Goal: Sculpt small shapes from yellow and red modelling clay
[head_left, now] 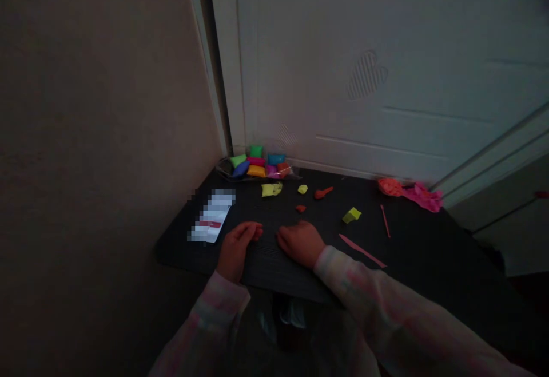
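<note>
Over the near left part of the dark table point(266, 262), my left hand point(238, 248) has its thumb and fingers curled together. What lies inside them, if anything, is hidden. A small gap away, my right hand point(302, 243) is closed, knuckles up, low at the table; its fingertips and anything under them cannot be seen. Just beyond it lies a small red-orange lump point(301, 209). Farther back are a pale yellow lump point(302, 189) and a red-orange piece with a thin handle point(322, 193). A pink plastic knife point(362, 250) rests to the right of my right hand.
A clear bag of several colourful packets point(256, 170) lies at the back left. In front are a torn yellow wrapper point(270, 190) and a phone point(213, 217). To the right are a yellow packet point(352, 215), thin pink stick point(385, 221) and crumpled pink material point(422, 195). A white door point(300, 79) stands behind.
</note>
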`<state>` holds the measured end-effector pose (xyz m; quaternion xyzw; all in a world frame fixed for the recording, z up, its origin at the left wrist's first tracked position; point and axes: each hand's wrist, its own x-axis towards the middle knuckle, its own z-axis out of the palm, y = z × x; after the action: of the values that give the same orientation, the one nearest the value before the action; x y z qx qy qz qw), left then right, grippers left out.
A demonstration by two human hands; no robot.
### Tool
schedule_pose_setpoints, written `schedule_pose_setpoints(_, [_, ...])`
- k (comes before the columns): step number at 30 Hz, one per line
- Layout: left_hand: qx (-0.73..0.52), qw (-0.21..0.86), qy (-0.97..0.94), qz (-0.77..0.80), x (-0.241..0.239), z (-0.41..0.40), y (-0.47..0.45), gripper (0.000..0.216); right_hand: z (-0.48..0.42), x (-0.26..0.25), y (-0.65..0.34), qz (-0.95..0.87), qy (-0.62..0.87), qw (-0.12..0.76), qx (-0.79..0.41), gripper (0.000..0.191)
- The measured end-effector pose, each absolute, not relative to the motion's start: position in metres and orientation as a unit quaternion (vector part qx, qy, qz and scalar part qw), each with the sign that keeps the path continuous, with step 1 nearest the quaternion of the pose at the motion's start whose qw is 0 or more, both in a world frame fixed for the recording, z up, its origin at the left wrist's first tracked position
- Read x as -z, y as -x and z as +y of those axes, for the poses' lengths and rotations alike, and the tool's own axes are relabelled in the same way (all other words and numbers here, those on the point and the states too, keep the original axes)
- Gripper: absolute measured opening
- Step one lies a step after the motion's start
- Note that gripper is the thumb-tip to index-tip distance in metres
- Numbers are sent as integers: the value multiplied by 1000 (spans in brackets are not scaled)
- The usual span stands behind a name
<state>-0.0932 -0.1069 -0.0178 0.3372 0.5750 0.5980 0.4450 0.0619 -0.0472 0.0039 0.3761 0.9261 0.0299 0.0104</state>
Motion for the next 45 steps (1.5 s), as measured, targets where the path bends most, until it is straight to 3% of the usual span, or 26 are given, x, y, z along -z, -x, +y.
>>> schedule_pose_setpoints(8, [-620, 463, -312, 551, 14, -106, 92, 22, -32, -2, -73, 905, -423, 0, -36, 39])
schedule_pose_setpoints(14, [-628, 467, -293, 549, 14, -105, 91, 21, -47, -2, -67, 933, -358, 11, 2, 35])
schedule_pose_setpoints(20, [-635, 467, -284, 546, 11, -105, 90, 20, -29, -4, -76, 898, -441, 7, -10, 41])
schedule_pose_setpoints(26, [-636, 466, -277, 550, 8, -105, 88, 18, -47, -2, -68, 941, -338, 9, 17, 37])
schedule_pose_setpoints(32, [-641, 467, -279, 541, 9, -105, 89, 17, -26, -5, -79, 893, -449, 6, -16, 41])
schedule_pose_setpoints(38, [-653, 471, -270, 528, 10, -105, 89, 16, -51, -3, -67, 942, -336, 3, 17, 35])
schedule_pose_setpoints(45, [-650, 471, -273, 530, 12, -105, 90, 15, -22, -6, -77, 898, -440, 1, -19, 41])
